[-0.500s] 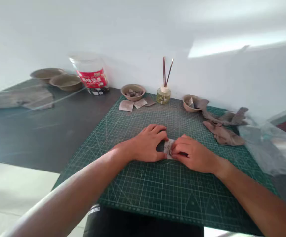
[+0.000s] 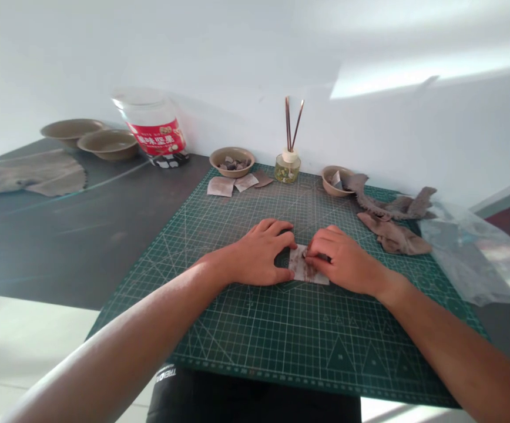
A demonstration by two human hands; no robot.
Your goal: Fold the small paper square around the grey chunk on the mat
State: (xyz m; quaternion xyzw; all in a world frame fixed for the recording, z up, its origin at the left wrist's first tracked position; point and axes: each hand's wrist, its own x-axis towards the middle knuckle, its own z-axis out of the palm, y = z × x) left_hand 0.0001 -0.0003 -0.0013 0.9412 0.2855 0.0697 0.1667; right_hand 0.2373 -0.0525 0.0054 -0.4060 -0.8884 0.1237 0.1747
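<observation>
A small whitish square sheet (image 2: 298, 267) with brown smudges lies flat on the green cutting mat (image 2: 255, 329). My left hand (image 2: 261, 252) rests at its left side, fingers spread, with the thumb and index fingertip touching the sheet's left corners. Above the sheet's right part, my right hand (image 2: 343, 258) is closed in a pinch. Its fingertips press down on the sheet; what they hold is too small and hidden to make out.
Behind my hands are a bowl (image 2: 232, 162) of small grey pieces, pale sheets (image 2: 220, 186), a reed diffuser (image 2: 287, 167) and another bowl (image 2: 336, 181). Brown cloths (image 2: 400, 235) and a clear plastic bag (image 2: 462, 258) lie right. A plastic tub (image 2: 155, 132) and empty bowls (image 2: 109, 144) stand left.
My right hand has shifted up and slightly right over the sheet, uncovering more of its smudged lower part. My left hand stays at the left edge. The whole view has moved slightly.
</observation>
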